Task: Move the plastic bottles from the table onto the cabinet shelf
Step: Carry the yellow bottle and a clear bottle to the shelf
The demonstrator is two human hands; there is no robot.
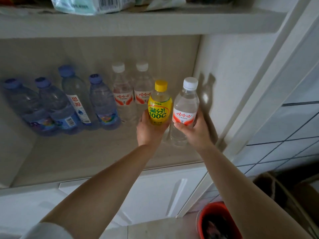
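Note:
My left hand (pixel 148 131) grips a small yellow bottle (pixel 159 105) with a yellow cap, held upright inside the open cabinet. My right hand (pixel 195 131) grips a clear water bottle (pixel 185 107) with a white cap and a red-and-white label, just right of the yellow one. Both are over the right part of the cabinet shelf (pixel 86 156). Along the back of the shelf stand several blue-capped water bottles (pixel 103 102) on the left and two clear white-capped bottles (pixel 124 97) behind the yellow one.
The cabinet's right side wall (pixel 229 83) is close to the clear bottle. An upper shelf (pixel 138 21) holds packaged goods overhead. White cabinet doors (pixel 155 195) sit below. A red bucket (pixel 217 221) and a dark basket (pixel 284 192) are on the tiled floor at right.

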